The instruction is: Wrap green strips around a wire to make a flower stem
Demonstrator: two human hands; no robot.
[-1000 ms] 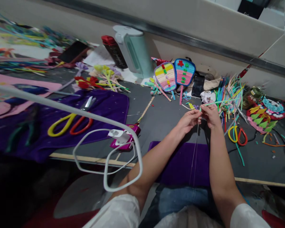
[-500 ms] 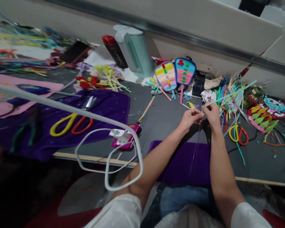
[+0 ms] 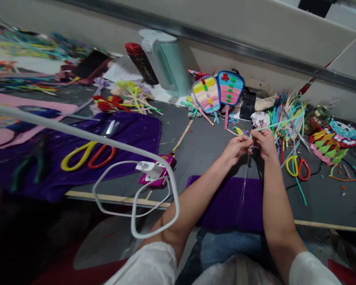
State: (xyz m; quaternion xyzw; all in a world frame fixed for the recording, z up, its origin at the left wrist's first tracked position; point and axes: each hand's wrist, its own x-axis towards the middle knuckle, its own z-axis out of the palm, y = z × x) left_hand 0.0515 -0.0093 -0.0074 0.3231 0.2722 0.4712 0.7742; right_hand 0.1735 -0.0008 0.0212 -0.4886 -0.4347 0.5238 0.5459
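My right hand (image 3: pixel 264 143) pinches a pale green pipe cleaner (image 3: pixel 280 122), whose long free end points up and to the right. Fingertip to fingertip with it, my left hand (image 3: pixel 237 149) is closed in a pinch at the pipe cleaner's near end. Thin clear thread (image 3: pixel 243 186) hangs from the left fingertips toward my lap; the exact grip is too small to make out. Under my forearms lies a folded purple cloth (image 3: pixel 225 202). Behind my hands stands a bundle of coloured pipe cleaners (image 3: pixel 284 114), with yellow-and-red scissors (image 3: pixel 298 168) to their right.
Two fan-shaped pipe cleaner pieces (image 3: pixel 207 94) lean by the wall near a light blue jug (image 3: pixel 169 63). A white cable (image 3: pixel 106 138) crosses in front on the left, above bigger scissors (image 3: pixel 90 152) on a purple cloth (image 3: pixel 136 130). A magenta box (image 3: pixel 163 180) holds a plug.
Both hands stay together, with the left shifted slightly left. The green pipe cleaner's free end has come lower and nearer, and the hanging thread shows more plainly.
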